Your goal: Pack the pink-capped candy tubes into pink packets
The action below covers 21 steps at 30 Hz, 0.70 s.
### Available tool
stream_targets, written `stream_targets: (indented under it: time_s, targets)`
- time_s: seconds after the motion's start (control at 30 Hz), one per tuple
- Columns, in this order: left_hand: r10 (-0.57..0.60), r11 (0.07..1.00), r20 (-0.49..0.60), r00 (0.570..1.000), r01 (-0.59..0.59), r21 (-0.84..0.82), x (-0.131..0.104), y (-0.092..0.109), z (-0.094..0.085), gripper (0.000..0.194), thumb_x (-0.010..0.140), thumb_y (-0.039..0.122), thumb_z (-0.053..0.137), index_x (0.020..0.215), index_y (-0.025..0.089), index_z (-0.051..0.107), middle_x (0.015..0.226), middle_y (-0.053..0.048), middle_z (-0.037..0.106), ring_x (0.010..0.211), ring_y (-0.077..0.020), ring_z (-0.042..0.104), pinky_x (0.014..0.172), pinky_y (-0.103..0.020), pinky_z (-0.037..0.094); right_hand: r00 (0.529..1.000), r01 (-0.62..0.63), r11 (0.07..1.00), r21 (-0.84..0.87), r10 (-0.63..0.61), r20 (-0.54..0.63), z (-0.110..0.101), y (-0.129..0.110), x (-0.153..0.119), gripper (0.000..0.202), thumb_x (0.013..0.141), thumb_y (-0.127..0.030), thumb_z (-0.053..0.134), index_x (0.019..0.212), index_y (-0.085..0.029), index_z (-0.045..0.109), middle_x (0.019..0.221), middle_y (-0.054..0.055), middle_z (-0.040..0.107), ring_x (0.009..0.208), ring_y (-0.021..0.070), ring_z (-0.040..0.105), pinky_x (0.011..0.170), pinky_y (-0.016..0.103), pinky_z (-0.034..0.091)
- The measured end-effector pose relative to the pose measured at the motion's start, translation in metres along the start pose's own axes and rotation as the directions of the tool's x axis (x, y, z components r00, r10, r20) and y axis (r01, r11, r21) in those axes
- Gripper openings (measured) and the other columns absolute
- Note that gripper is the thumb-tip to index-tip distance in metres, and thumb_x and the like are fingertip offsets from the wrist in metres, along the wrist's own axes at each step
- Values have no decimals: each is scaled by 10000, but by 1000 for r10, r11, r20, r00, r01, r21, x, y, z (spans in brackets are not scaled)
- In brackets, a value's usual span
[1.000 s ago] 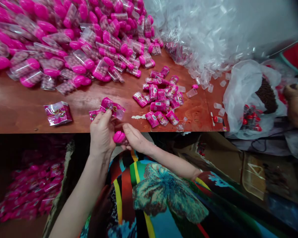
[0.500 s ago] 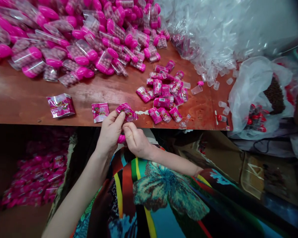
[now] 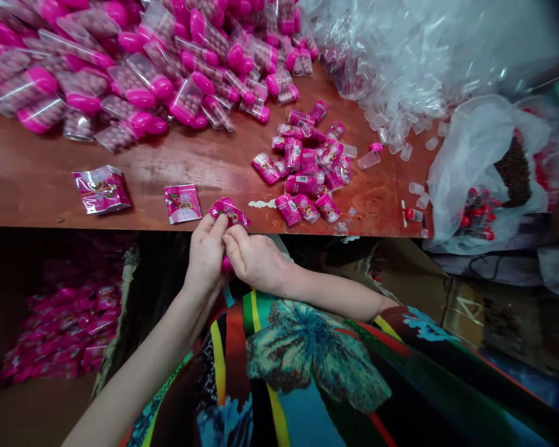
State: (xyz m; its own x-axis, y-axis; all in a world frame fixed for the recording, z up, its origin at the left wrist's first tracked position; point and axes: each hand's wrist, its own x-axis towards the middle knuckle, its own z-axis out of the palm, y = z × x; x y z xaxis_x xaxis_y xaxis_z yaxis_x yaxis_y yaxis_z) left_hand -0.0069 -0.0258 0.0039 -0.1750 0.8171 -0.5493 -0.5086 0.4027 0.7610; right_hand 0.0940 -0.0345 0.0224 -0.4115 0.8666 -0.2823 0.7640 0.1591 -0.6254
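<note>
Just below the table's front edge my two hands are close together. My left hand [image 3: 205, 253] is closed, its fingertips pinching a shiny pink printed wrapper [image 3: 231, 212]. Against the same wrapper's lower edge, the thumb and forefinger of my right hand [image 3: 257, 259] are pressed together. A small pink piece [image 3: 226, 264], looking like a cap, shows in the gap between my hands; the rest of it is hidden. To the left, a flat pink wrapper [image 3: 183, 203] lies on the table, and beyond it a stack of such wrappers [image 3: 103, 190].
Wrapped pink containers [image 3: 302, 180] lie ahead on the table [image 3: 190, 152]. Clear containers with pink caps [image 3: 135, 84] are heaped behind. Clear plastic [image 3: 400, 56] and a bag with red-capped pieces [image 3: 479, 124] are at right. A box of pink items [image 3: 69, 329] stands below left.
My view has shifted slightly, so the table's items appear higher and further left. My right hand's fingertips have moved up against the wrapper, and less of the wrapper and pink piece shows.
</note>
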Motion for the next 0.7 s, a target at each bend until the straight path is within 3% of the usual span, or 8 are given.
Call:
stream_targets:
  time_s: [0.1, 0.23, 0.4, 0.53, 0.63, 0.7]
  targets:
    - [-68, 996, 21, 997, 69, -54, -2, -8, 0, 134, 751, 258, 679, 709, 217, 559, 620, 54, 531, 561, -114, 469, 535, -224, 373, 998, 24, 999, 22, -26, 64, -1, 8, 5, 258, 1040, -321, 341, 1093, -181, 551, 802, 62, 644, 686, 211, 628, 668, 315, 455]
    - [-22, 1000, -21, 1000, 22, 3, -4, -14, 0, 149, 759, 304, 678, 738, 228, 552, 635, 57, 536, 624, -129, 518, 588, -227, 397, 994, 6, 999, 44, -11, 111, -3, 10, 7, 276, 1048, -273, 307, 1053, -171, 563, 814, 67, 656, 701, 200, 633, 680, 312, 453]
    - [54, 997, -45, 997, -52, 49, -7, -15, 3, 129, 769, 310, 654, 741, 225, 562, 699, 32, 585, 699, -146, 559, 645, -235, 427, 999, -21, 996, -87, 23, 25, -6, 4, -4, 316, 1043, -364, 307, 1121, -169, 544, 795, 72, 647, 681, 217, 623, 656, 320, 455]
    - [-44, 999, -4, 999, 44, 6, -7, -15, 5, 127, 758, 295, 674, 747, 224, 569, 666, 38, 573, 657, -142, 556, 607, -234, 427, 999, -6, 987, 158, -2, 52, -3, 14, -6, 248, 1036, -315, 317, 995, -196, 531, 748, 32, 601, 675, 187, 605, 658, 302, 453]
    - [-168, 984, 56, 984, 170, -44, -1, -12, 5, 118, 757, 275, 680, 753, 220, 576, 627, 43, 559, 607, -140, 549, 571, -238, 424, 993, -45, 917, 395, -2, 119, -2, 26, -3, 268, 1047, -319, 282, 923, -212, 495, 683, -16, 557, 593, 143, 572, 622, 274, 455]
    - [-166, 984, 67, 984, 170, -59, 3, -9, 4, 112, 753, 261, 692, 766, 218, 589, 628, 40, 567, 582, -137, 545, 551, -240, 423, 996, -30, 907, 419, -7, 87, -4, 31, -3, 273, 1050, -339, 289, 931, -215, 501, 691, -26, 551, 597, 130, 566, 631, 261, 452]
